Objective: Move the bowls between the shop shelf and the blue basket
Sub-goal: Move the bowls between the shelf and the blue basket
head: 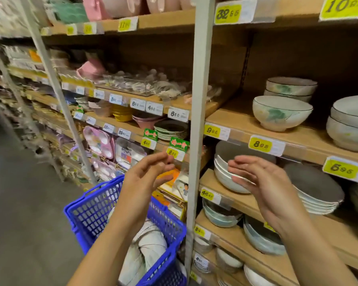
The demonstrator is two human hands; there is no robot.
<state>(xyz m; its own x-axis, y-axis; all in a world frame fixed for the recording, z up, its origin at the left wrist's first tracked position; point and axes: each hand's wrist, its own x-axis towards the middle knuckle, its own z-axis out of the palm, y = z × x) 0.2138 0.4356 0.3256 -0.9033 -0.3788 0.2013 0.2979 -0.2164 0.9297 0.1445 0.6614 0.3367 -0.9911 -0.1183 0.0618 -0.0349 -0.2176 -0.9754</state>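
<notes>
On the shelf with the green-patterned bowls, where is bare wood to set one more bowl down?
Bare wood lies between the grey upright and the single patterned bowl. A narrower gap separates that bowl from the right stack. The shelf below is crowded with dishes.

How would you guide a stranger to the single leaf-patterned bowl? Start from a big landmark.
Right of the grey upright post, find the wooden shelf bearing the yellow 9.95 tag. The white bowl with a green leaf stands nearest the post. It stands alone; the pair behind it and the pair to its right are stacked.
</notes>
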